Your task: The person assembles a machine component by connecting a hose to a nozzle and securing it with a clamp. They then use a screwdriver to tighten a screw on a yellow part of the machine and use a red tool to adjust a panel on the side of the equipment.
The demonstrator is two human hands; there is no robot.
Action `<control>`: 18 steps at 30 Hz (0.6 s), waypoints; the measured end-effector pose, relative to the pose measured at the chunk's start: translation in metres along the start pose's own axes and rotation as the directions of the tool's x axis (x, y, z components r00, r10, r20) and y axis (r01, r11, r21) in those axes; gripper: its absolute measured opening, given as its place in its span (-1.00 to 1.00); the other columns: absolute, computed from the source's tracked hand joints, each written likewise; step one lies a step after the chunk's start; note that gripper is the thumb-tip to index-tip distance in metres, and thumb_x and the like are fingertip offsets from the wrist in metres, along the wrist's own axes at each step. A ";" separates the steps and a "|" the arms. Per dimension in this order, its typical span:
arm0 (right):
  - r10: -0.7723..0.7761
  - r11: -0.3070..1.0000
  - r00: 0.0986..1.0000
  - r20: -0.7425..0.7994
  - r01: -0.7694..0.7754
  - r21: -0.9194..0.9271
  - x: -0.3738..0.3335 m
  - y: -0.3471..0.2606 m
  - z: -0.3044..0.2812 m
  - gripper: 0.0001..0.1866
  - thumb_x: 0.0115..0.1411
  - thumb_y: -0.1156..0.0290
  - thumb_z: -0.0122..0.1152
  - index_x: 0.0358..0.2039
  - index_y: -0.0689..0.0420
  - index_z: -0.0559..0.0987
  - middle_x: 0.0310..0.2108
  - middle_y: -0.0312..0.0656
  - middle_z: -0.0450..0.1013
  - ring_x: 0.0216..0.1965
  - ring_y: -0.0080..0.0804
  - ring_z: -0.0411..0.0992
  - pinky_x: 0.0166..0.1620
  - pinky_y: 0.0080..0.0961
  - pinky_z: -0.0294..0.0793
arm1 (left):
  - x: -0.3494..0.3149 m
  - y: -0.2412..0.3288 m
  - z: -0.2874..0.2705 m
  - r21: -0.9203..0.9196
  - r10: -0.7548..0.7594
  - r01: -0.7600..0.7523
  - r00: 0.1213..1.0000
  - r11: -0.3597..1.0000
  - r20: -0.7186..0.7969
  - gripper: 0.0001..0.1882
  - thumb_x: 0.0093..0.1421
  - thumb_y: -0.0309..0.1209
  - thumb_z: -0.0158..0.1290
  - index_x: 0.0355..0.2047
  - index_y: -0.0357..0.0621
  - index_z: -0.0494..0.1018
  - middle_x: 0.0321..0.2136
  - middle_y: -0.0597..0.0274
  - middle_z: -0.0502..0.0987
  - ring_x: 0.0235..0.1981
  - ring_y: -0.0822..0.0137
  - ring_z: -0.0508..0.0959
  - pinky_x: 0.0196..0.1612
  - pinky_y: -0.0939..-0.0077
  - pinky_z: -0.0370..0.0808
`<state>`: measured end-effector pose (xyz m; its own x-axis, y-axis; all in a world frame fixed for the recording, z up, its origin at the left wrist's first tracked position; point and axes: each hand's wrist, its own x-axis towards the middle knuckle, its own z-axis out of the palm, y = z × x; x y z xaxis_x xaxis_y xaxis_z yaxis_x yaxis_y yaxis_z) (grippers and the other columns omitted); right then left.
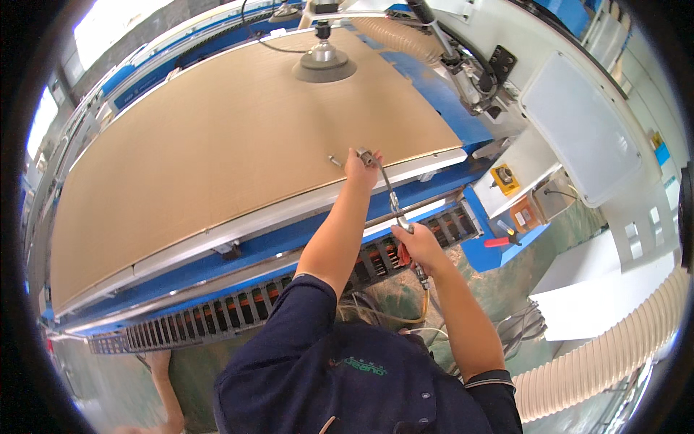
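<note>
My left hand (358,172) is raised over the front edge of a brown board (238,145), its fingers closed around a small grey metal cylindrical fitting (366,156). In my right hand (423,249), lower and to the right, is an air blow gun (394,204) with the fingers wrapped round its body. The gun's thin nozzle reaches up to the fitting in my left hand. From its lower end runs a yellow hose (425,307). Just left of my left hand, a short metal tool bit (335,160) lies on the board.
A round suction cup (324,64) stands over the board's far part. Along the machine's front runs a black cable chain (217,311). To the right are a blue tray (491,253) with a red-handled tool (497,242), a yellow block (504,179) and a ribbed duct (607,354).
</note>
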<state>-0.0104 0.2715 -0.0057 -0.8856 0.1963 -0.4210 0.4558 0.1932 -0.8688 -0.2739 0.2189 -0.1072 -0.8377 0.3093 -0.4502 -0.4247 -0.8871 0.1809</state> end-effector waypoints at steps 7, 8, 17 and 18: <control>0.038 0.998 0.993 -0.111 -0.043 -0.041 -0.020 0.010 0.000 -0.56 0.25 0.05 0.17 -0.48 0.22 0.43 -0.76 -0.26 0.34 -0.78 -0.45 0.36 -0.69 -0.52 0.30 | 0.015 -0.026 0.010 0.010 -0.090 0.090 0.992 0.996 0.090 -0.73 0.39 -0.20 -0.16 -0.29 -0.13 0.36 -0.38 0.22 0.47 -0.38 0.19 0.51 -0.12 0.20 0.49; 0.031 0.999 0.992 -0.123 -0.032 -0.009 -0.022 0.015 0.000 -0.56 0.25 0.05 0.17 -0.47 0.23 0.44 -0.76 -0.25 0.34 -0.78 -0.45 0.36 -0.69 -0.51 0.30 | 0.015 -0.031 0.010 0.060 -0.061 0.053 0.989 0.997 0.135 -0.76 0.38 -0.24 -0.15 -0.28 -0.14 0.38 -0.36 0.21 0.48 -0.36 0.19 0.51 -0.12 0.20 0.50; 0.014 0.996 0.967 -0.255 0.009 0.087 -0.039 0.036 -0.020 -0.51 0.25 0.01 0.15 -0.43 0.29 0.51 -0.77 -0.21 0.34 -0.79 -0.45 0.35 -0.69 -0.49 0.34 | 0.016 -0.070 0.040 0.250 -0.004 -0.069 0.959 0.966 0.282 -0.78 0.34 -0.39 -0.08 -0.12 -0.29 0.41 -0.21 0.11 0.51 -0.17 0.12 0.51 -0.02 0.19 0.51; 0.004 0.995 0.971 -0.241 0.021 0.099 -0.040 0.037 -0.022 -0.50 0.25 0.00 0.14 -0.43 0.29 0.51 -0.77 -0.21 0.34 -0.79 -0.45 0.36 -0.69 -0.49 0.34 | 0.023 -0.070 0.038 0.305 -0.013 -0.086 0.951 0.949 0.308 -0.78 0.34 -0.39 -0.06 -0.13 -0.29 0.41 -0.19 0.10 0.50 -0.16 0.11 0.50 -0.01 0.18 0.51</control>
<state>0.0436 0.2916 -0.0157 -0.8365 0.4225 -0.3491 0.4262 0.1009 -0.8990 -0.2761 0.3016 -0.0965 -0.8972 0.4111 -0.1613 -0.4356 -0.7635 0.4768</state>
